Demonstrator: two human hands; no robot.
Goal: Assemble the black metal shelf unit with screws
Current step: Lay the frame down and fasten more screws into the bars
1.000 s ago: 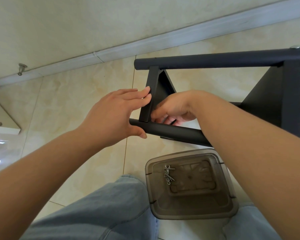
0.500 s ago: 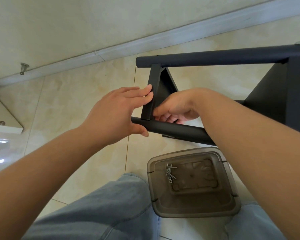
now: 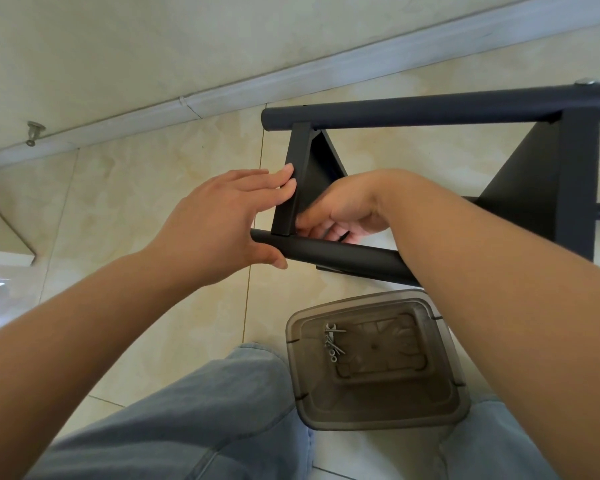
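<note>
- Shelf frame [image 3: 430,112]: far joints assembled; near tube [image 3: 343,252] being joined to bracket [image 3: 293,188].
- Left hand [image 3: 222,223]: straight fingers steady bracket.
- Right hand [image 3: 340,216]: fingers curled, apparently around a tool.
- Spare screws [image 3: 332,342] remain in tray [image 3: 378,415].

The beige tiled floor [image 3: 160,209] carries the black shelf frame [image 3: 430,114] and a translucent brown lid [image 3: 378,410].

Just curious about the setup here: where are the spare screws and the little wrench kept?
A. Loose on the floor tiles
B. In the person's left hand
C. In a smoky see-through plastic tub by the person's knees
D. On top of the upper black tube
C: the screws and small wrench lie inside the translucent tub on the floor between the knees, below the black shelf frame.
</note>
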